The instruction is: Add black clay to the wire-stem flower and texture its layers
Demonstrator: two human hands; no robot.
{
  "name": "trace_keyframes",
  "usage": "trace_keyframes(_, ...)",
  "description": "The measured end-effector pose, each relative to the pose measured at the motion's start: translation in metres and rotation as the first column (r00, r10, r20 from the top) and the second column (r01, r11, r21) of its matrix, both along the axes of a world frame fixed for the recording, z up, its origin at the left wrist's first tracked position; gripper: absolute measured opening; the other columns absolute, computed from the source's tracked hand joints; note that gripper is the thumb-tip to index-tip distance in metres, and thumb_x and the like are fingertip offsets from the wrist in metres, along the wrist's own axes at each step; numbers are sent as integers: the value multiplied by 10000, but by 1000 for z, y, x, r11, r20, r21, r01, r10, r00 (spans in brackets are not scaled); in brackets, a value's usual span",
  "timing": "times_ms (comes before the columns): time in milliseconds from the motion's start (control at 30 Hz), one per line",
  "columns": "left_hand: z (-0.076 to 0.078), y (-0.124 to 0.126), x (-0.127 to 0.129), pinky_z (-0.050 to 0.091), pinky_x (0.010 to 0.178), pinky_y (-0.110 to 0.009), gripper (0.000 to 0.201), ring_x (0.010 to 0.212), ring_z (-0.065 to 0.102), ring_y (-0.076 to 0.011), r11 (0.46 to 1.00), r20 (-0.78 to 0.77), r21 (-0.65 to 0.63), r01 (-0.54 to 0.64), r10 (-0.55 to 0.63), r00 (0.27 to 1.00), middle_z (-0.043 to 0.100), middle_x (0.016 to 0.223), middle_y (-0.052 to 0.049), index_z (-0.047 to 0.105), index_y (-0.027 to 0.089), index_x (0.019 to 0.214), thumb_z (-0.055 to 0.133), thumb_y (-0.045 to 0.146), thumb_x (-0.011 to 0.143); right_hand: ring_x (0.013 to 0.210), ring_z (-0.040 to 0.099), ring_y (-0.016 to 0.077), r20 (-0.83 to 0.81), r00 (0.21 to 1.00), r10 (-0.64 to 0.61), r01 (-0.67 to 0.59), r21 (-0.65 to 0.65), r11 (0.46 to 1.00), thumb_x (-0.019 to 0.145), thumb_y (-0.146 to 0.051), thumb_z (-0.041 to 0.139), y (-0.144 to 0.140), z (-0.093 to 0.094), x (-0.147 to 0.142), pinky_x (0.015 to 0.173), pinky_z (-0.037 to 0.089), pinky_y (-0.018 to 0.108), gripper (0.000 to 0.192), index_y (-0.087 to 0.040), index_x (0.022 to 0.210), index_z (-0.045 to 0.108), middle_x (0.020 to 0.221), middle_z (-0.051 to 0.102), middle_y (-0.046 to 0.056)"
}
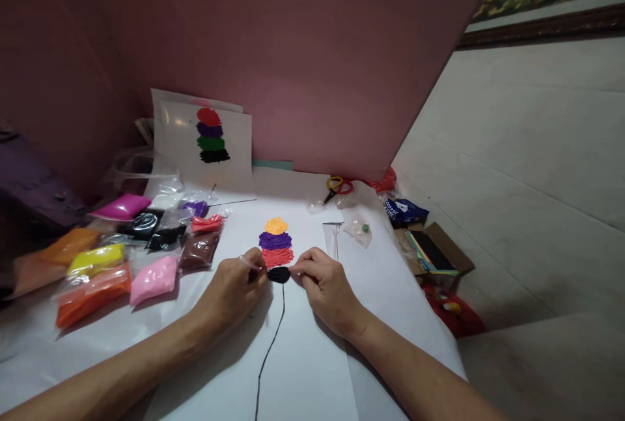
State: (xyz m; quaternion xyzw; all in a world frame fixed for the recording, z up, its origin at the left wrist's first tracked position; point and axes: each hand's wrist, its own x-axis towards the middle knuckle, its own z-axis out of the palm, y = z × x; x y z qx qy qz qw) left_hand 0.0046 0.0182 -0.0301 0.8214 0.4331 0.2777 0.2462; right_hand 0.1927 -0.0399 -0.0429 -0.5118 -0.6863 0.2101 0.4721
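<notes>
A layered modelling-clay picture lies on white paper (pixel 312 349), with a yellow layer (pixel 277 226) at the top, then purple (pixel 276 240) and coral (pixel 277 257). Below them sits a smooth black clay piece (pixel 279 274). My left hand (pixel 239 281) is closed around a thin, pale translucent tool (pixel 250 263), its fingertips at the black piece's left edge. At the opposite edge, the thumb and finger of my right hand (pixel 325 284) are pinched against the black clay. A thin dark line (pixel 271 349) runs down the paper from it.
Several bags of coloured clay, including pink (pixel 153 280) and yellow (pixel 96 259), lie at left. A sheet with a similar layered picture (pixel 211 135) leans at the back. Scissors (pixel 338 188) and a small clear bag (pixel 359 231) rest at right. Beyond the table edge stands an open box (pixel 442 248).
</notes>
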Motion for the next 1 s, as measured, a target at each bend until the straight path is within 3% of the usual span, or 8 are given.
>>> trace_keyframes(333,3,0,-1,369,525,-266,132,506,536,-158,998,18,-39,-56,57,998,581,552,3,522,212,670,437,262,758,738,586,149,6,1000,2,-2,6,1000,821,34,483,0,0,0,687,493,288,330,-187,811,727,814,593,29)
trace_keyframes(533,6,-3,0,332,462,-232,189,486,495,-134,975,222,-200,-96,141,965,583,560,14,547,201,663,519,359,762,728,586,145,9,1000,-1,1,5,1000,804,48,476,0,0,0,680,487,279,347,-196,788,722,808,590,25)
trace_keyframes(700,5,-2,3,301,455,-221,240,473,465,-122,970,232,-243,9,49,972,574,537,23,564,191,700,548,419,773,730,592,148,11,1000,3,-3,2,1000,792,57,466,0,1,0,683,489,278,361,-196,785,724,812,595,28)
trace_keyframes(1000,-1,2,3,328,459,-220,222,485,517,-132,974,202,-222,44,2,979,611,549,17,577,198,739,551,411,794,733,593,150,21,1000,-1,1,14,1000,792,55,481,-1,1,0,688,495,278,361,-204,804,733,809,601,24)
